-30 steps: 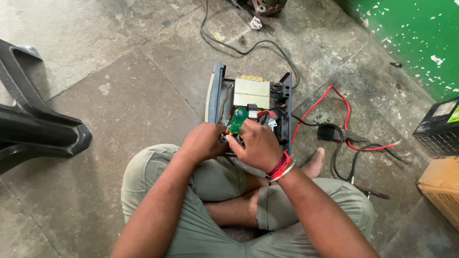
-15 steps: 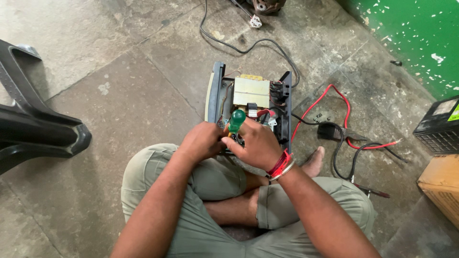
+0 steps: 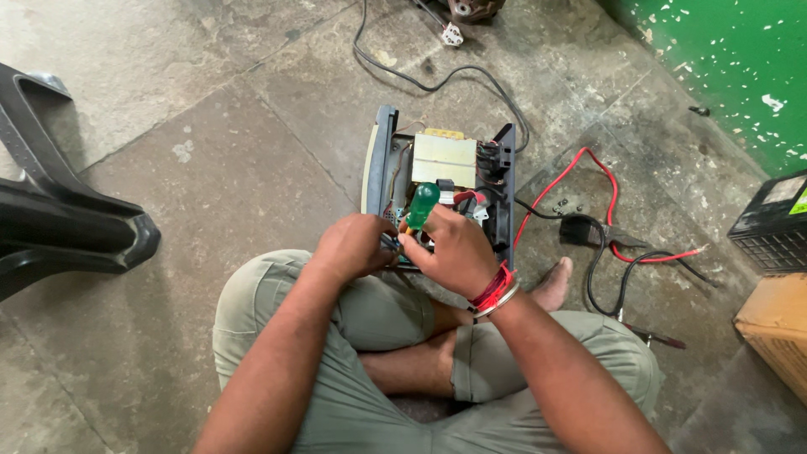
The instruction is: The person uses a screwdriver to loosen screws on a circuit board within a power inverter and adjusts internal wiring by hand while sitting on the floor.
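Observation:
An opened black electrical unit [image 3: 503,189] with a pale transformer block [image 3: 443,158] inside lies on the stone floor in front of my crossed legs. My right hand [image 3: 450,250], with red bands at the wrist, grips a screwdriver with a green handle [image 3: 422,204] pointed down into the unit's near end. My left hand [image 3: 353,245] is closed beside it at the unit's near left corner, fingers pinching something small among the wires; what it holds is hidden.
Red and black cables [image 3: 605,227] trail right of the unit. A black plastic chair leg [image 3: 67,227] stands at left. A black battery [image 3: 773,220] and a cardboard box [image 3: 777,332] sit at right, below a green wall [image 3: 723,59].
Both hands stay at the unit's near end; the green handle has shifted only slightly.

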